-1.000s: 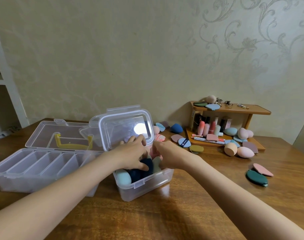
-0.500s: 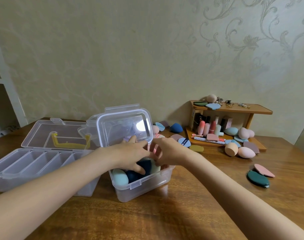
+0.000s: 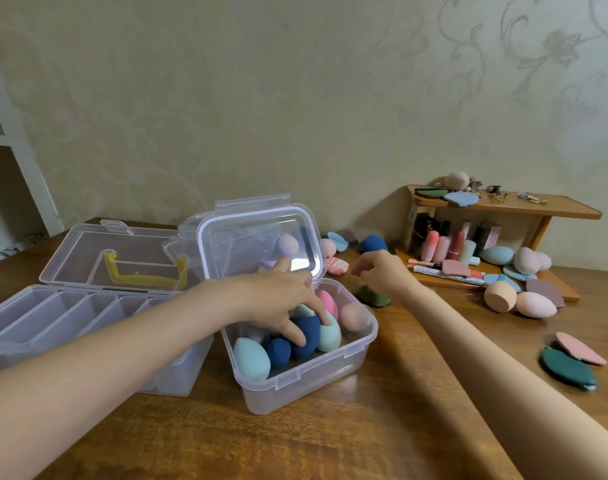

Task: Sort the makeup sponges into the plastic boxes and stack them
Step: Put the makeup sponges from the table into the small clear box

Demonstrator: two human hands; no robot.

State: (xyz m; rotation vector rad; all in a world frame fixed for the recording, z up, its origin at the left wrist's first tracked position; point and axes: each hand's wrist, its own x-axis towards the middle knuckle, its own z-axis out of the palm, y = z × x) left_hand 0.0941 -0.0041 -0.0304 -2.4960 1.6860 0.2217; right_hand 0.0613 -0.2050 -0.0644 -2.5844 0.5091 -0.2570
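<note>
Step in hand: filling the small clear box (image 3: 330,379), near centre of the table (image 3: 382,427), with egg-shaped sponges. Its lid (image 3: 261,240) stands hinged open on the far side.

Left hand (image 3: 278,299) is in the box, fingers spread and mostly straight, tips pressing the dark blue sponge (image 3: 304,337) and the mint sponge (image 3: 330,336). It looks like packing down, not gripping. Also in the box: light blue sponge (image 3: 251,358) at the near left, pink sponge (image 3: 326,303) and peach sponge (image 3: 354,317) towards the far right.

Right hand (image 3: 385,275) hovers outside the box, just right of the lid, fingers loosely curled and holding nothing I can see. The dark green sponge (image 3: 373,296) lies on the table right below it, partly hidden by the wrist.

The divided box (image 3: 70,317) on the left sits open, its compartments showing no sponges.

Still loose: many sponges and flat puffs around the wooden shelf (image 3: 503,209) far right, plus a teal puff (image 3: 569,370) and pink puff (image 3: 579,348) near right.

Next move, my read: right hand drops on the green sponge or reaches for the pile behind, pinches one, brings it to the box. Space there is tight, so the left hand needs to hold the rest compressed. Lid closing and stacking not started.
</note>
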